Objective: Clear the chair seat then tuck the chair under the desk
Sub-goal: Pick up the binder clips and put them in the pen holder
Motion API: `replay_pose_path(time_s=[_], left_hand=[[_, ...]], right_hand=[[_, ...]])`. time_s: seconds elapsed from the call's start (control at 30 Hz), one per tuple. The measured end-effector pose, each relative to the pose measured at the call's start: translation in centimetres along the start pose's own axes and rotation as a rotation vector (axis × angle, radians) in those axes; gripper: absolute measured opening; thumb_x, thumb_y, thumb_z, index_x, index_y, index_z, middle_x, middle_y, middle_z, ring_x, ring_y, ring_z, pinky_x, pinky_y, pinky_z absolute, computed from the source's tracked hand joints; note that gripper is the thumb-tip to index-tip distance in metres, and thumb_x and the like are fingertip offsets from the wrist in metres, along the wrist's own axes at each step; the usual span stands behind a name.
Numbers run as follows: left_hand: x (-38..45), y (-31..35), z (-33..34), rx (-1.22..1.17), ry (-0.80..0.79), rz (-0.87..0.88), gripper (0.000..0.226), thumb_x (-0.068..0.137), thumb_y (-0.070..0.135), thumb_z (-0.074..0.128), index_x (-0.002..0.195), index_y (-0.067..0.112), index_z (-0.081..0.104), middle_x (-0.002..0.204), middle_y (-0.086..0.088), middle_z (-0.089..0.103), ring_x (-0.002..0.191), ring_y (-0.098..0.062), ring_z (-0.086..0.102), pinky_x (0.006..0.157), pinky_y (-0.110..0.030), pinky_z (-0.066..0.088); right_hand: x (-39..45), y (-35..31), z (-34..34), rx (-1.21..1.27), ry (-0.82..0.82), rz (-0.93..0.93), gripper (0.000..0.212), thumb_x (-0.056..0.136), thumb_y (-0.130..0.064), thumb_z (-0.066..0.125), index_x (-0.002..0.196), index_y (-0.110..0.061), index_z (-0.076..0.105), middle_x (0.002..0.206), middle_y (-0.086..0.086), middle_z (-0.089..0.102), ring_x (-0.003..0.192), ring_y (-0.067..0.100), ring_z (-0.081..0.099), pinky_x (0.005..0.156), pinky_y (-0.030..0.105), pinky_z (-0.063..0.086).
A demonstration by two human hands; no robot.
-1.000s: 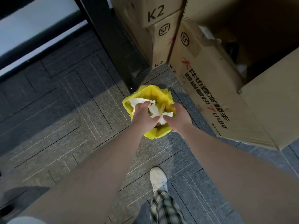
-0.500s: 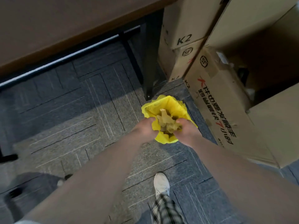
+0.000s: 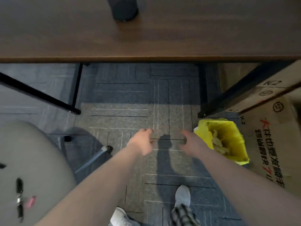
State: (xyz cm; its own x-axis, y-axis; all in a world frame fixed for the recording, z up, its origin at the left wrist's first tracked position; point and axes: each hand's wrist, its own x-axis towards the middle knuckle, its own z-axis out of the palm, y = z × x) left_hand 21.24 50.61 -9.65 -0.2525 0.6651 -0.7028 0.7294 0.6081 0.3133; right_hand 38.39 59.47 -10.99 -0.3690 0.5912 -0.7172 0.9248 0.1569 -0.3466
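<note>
my left hand (image 3: 143, 141) and my right hand (image 3: 191, 143) are out in front of me over the carpet (image 3: 122, 118). both are empty, with the fingers curled loose and apart, so they hold nothing. they are near each other but not touching.

the chair (image 3: 32, 160) is at my left, and its grey seat is out from the desk (image 3: 162, 38), not under it. a black pen (image 3: 19, 198) and a small pink thing (image 3: 30, 201) lie on the seat, just beside each other. the picture is blurry there, so i cannot tell what the pink thing is.

the desk is brown and runs across the top. a dark round thing (image 3: 123, 8) stands on it.

at my right is a yellow bag (image 3: 228, 128) with crumpled paper (image 3: 219, 144) inside. it sits next to big boxes (image 3: 273, 136).
</note>
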Motion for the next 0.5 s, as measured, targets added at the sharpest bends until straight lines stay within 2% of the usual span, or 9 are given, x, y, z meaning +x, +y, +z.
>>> replay_pose_path(time_s=[0.17,0.3,0.4,0.5], left_hand=[[-6.2,-12.1,-1.3,-0.074,0.062,-0.118,0.051,0.091,0.025,0.05,0.139,0.015,0.036,0.14,-0.013,0.041,0.128,-0.035,0.043,0.106,-0.043,0.039],[-11.5,-21.1,-1.3,-0.184,0.114,-0.218,0.048,0.088,0.026,0.05,0.134,0.017,0.041,0.13,-0.014,0.045,0.123,-0.036,0.047,0.104,-0.044,0.041],[-15.2,-26.8,-1.4,-0.256,0.174,-0.28,0.047,0.089,0.025,0.05,0.135,0.018,0.042,0.13,-0.013,0.046,0.123,-0.035,0.047,0.104,-0.043,0.04],[-19.2,-32.6,-1.3,-0.311,0.245,-0.356,0.044,0.089,0.025,0.049,0.132,0.016,0.044,0.132,-0.014,0.046,0.124,-0.035,0.046,0.104,-0.041,0.04]], right_hand=[[-1.6,-11.6,6.3,-0.082,-0.064,-0.127,0.052,0.088,-0.026,0.057,0.138,-0.018,0.042,0.135,0.014,0.052,0.118,0.03,0.054,0.094,0.031,0.045],[-3.4,-20.1,12.0,-0.193,-0.126,-0.27,0.054,0.089,-0.024,0.054,0.14,-0.022,0.039,0.142,0.01,0.044,0.112,0.028,0.055,0.083,0.028,0.045],[-4.6,-25.5,15.6,-0.272,-0.166,-0.306,0.052,0.091,-0.026,0.052,0.14,-0.03,0.035,0.147,0.003,0.037,0.117,0.027,0.052,0.089,0.035,0.046],[-6.0,-30.6,19.6,-0.349,-0.201,-0.347,0.049,0.089,-0.025,0.05,0.136,-0.032,0.037,0.141,0.002,0.042,0.115,0.025,0.054,0.093,0.038,0.047]])
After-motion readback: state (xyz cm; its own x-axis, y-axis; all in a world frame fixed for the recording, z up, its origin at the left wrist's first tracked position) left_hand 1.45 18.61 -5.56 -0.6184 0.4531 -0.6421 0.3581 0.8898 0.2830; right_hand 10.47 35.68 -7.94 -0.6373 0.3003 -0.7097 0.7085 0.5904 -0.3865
